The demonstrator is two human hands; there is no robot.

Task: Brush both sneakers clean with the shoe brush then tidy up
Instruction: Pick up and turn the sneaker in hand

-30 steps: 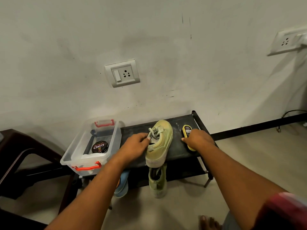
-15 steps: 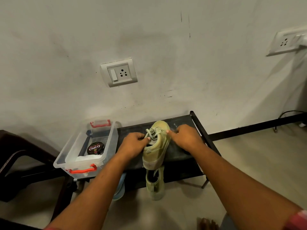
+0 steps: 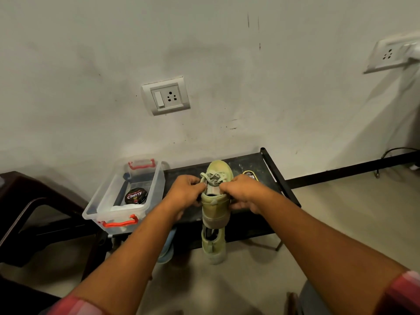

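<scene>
black shoe rack (image 3: 270, 189) centre frame, against the wall. clear plastic box (image 3: 106, 201) with red handles at its left end. green sneaker (image 3: 216, 208) on the top shelf, toe toward the wall. second green sneaker (image 3: 213, 246) on the tier below. left hand (image 3: 186, 192) and right hand (image 3: 243, 192) both grip the top sneaker by the laces, fingers curled. cherry polish tin (image 3: 135, 196) in the box. shoe brush (image 3: 250, 175) on the shelf just right of the sneaker.

A sneaker (image 3: 216, 205) fills the gap between the fingers (image 3: 223, 190). A clear box (image 3: 159, 185) blocks their left; shoe brush (image 3: 248, 174), then bare shelf (image 3: 271, 179), lie right.
</scene>
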